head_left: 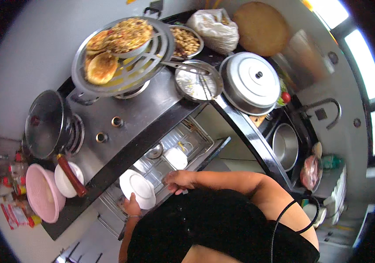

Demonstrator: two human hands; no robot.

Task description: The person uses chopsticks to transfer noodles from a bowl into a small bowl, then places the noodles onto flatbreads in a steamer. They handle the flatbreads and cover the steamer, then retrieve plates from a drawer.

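A white plate (137,187) is tilted over the pulled-out dish drawer, and my left hand (133,205) grips its near edge. My right hand (180,180) is curled just to the right of the plate, close to a white bowl (176,158) in the drawer. The fingers of that hand are closed. Whether they hold anything is hidden, though a small pale bit shows beneath them. Inside the drawer's wire rack (196,133) there are also a round metal piece (155,151) and clear glass dishes.
On the stove, a large pan with a slotted steamer rack (145,72) bears flatbreads (102,68). A black wok (48,124) and pink basket (44,193) stand left. Rightward are a metal pan (196,87), a lidded pot (251,81) and a sink with a steel pot (285,147).
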